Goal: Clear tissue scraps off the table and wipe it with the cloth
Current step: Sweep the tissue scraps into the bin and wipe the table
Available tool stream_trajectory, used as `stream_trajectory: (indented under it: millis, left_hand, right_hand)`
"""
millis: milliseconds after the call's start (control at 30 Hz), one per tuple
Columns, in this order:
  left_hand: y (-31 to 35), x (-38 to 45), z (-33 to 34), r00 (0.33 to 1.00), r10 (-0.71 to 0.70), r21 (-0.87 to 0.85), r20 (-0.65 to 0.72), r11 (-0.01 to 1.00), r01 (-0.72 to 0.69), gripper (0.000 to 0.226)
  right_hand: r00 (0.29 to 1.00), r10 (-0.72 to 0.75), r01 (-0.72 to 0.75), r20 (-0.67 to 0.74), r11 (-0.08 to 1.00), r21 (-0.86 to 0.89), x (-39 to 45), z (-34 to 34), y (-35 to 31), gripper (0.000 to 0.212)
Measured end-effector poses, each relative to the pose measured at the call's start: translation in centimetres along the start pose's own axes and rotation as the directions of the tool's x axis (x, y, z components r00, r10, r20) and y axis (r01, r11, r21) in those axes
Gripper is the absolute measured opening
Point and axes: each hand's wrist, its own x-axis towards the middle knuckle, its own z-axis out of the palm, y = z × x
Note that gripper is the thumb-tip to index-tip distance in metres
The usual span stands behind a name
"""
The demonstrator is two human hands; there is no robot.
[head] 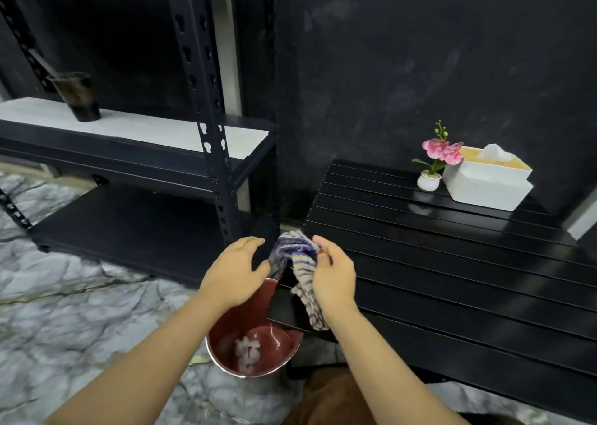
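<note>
Pinching the striped cloth (pixel 303 272) over the worktop (pixel 452 263) corner, the right hand (pixel 334 274) is clamped on it while the left hand (pixel 237 269) hovers spread and empty, so a loose grip could drop it into the red bin (pixel 226 337) onto the tissue scraps (pixel 247 352).

Two hands are in the frame, the left hand (pixel 235 269) and the right hand (pixel 334 272), and between them there's one striped cloth (pixel 302 263). One black slatted counter (pixel 452 263) fills the right side. On it, one white tissue box (pixel 484 185) and one small potted flower (pixel 431 169), with two pink blooms showing. Down on the floor sits one red bin (pixel 252 334), and inside it one pale clump of tissue scraps (pixel 247 352), too blurred to count apiece. Over to the left stands one dark shelving rack (pixel 210 153), two shelf boards visible, carrying one dark cup (pixel 79 98).
</note>
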Motion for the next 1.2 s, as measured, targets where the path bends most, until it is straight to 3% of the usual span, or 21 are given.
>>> stream_trajectory:
  millis: [133, 233, 400, 500, 600, 733, 967, 1100, 1200]
  left_hand:
    - [3.4, -0.1, 2.8, 0.995, 0.091, -0.017, 0.044, 0.996, -0.09, 0.054]
    - [5.5, -0.1, 5.0, 0.985, 0.143, 0.027, 0.094, 0.989, -0.146, 0.057]
    - [6.8, 0.0, 6.9, 0.985, 0.133, 0.083, 0.111, 0.986, -0.143, 0.058]
    - [6.8, -0.1, 7.1, 0.987, 0.135, 0.087, 0.089, 0.986, -0.142, 0.057]
    - [6.9, -0.4, 7.3, 0.987, 0.146, 0.09, 0.065, 0.984, -0.152, 0.056]
    - [7.0, -0.5, 7.4, 0.987, 0.148, 0.11, 0.065, 0.982, -0.154, 0.056]
    - [6.9, -0.6, 7.4, 0.985, 0.154, 0.131, 0.074, 0.978, -0.163, 0.056]
    - [6.8, -0.6, 7.7, 0.986, 0.157, 0.123, 0.057, 0.979, -0.163, 0.056]
    - [6.8, -0.5, 7.9, 0.987, 0.153, 0.115, 0.052, 0.981, -0.158, 0.056]
  right_hand:
    - [0.991, -0.096, 0.086, -0.094, 0.99, -0.111, 0.0, -5.0, 1.0, 0.033]
    - [0.974, -0.212, 0.182, -0.077, 0.94, -0.29, -0.4, -7.5, 2.5, 0.033]
    - [0.949, -0.227, 0.312, 0.217, 0.769, -0.558, -1.4, -8.7, 3.8, 0.043]
    - [0.934, -0.195, 0.347, 0.301, 0.695, -0.629, -1.7, -8.3, 4.1, 0.045]
    - [0.927, -0.155, 0.357, 0.342, 0.643, -0.677, -1.5, -8.2, 4.4, 0.054]
    - [0.905, -0.123, 0.392, 0.408, 0.612, -0.686, -1.5, -8.9, 4.6, 0.045]
    - [0.913, -0.12, 0.379, 0.389, 0.597, -0.707, -1.4, -11.6, 5.8, 0.074]
    - [0.937, -0.085, 0.322, 0.339, 0.59, -0.741, 0.2, -11.4, 5.9, 0.049]
    - [0.951, -0.086, 0.289, 0.298, 0.596, -0.749, 2.2, -10.5, 5.6, 0.046]
